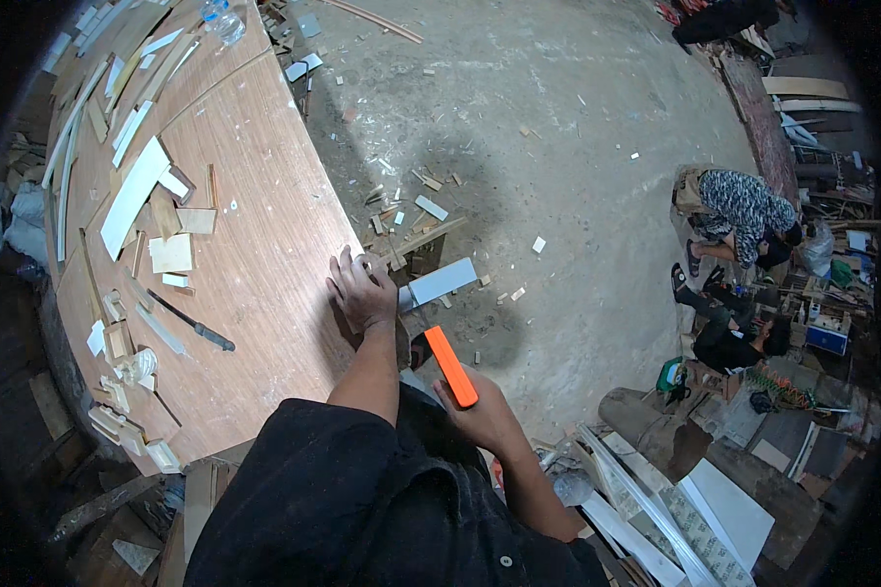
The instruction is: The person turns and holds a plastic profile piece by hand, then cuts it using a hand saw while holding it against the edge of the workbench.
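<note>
My left hand (364, 296) lies at the edge of the wooden table (255, 323), fingers stretched forward and slightly spread. A small pale piece shows beside its fingertips; whether the hand grips it cannot be told. Just right of this hand, a white rectangular board piece (442, 282) with a greyish end juts beyond the table edge. My right hand (486, 413) is closed around a bright orange bar-shaped tool (451, 368), held in front of my body, apart from the table. The tool's far end is dark and partly hidden, so its kind is unclear.
On the table lie a curved white panel (137, 196), wood offcuts (171, 253), a dark-handled tool (206, 333) and a plastic bottle (227, 24). Scraps litter the concrete floor (558, 127). Two people (739, 205) sit at right. White panels (719, 514) lean at lower right.
</note>
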### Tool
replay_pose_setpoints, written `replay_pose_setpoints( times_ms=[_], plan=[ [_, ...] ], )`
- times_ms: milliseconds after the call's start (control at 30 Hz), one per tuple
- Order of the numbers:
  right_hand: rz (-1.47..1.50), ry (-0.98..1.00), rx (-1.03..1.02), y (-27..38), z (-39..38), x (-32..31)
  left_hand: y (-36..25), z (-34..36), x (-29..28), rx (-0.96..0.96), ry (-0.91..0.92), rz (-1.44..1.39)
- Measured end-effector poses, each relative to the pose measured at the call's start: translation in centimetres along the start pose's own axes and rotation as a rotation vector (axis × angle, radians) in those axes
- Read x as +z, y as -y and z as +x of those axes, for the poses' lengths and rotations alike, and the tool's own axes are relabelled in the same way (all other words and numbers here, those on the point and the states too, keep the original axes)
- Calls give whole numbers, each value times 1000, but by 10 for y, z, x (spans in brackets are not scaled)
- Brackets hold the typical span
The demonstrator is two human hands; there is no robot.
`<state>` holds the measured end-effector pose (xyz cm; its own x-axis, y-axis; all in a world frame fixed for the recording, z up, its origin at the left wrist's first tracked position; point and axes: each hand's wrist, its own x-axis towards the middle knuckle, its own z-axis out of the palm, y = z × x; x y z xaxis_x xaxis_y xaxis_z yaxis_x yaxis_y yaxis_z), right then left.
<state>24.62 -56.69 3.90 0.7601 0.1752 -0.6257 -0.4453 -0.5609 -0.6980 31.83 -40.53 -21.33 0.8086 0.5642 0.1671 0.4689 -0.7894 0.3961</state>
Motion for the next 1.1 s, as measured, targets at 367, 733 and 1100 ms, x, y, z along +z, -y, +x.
replay_pose_setpoints(
  times_ms=[367, 733, 1100],
  plan=[
    [21, 4, 11, 14, 3, -6, 15, -3, 15, 85, -55, 138],
    [-17, 44, 54, 11, 4, -4, 6, -1, 10, 102, -108, 159],
    [-24, -33, 1, 12, 4, -3, 0, 2, 7, 133, -79, 194]
  ],
)
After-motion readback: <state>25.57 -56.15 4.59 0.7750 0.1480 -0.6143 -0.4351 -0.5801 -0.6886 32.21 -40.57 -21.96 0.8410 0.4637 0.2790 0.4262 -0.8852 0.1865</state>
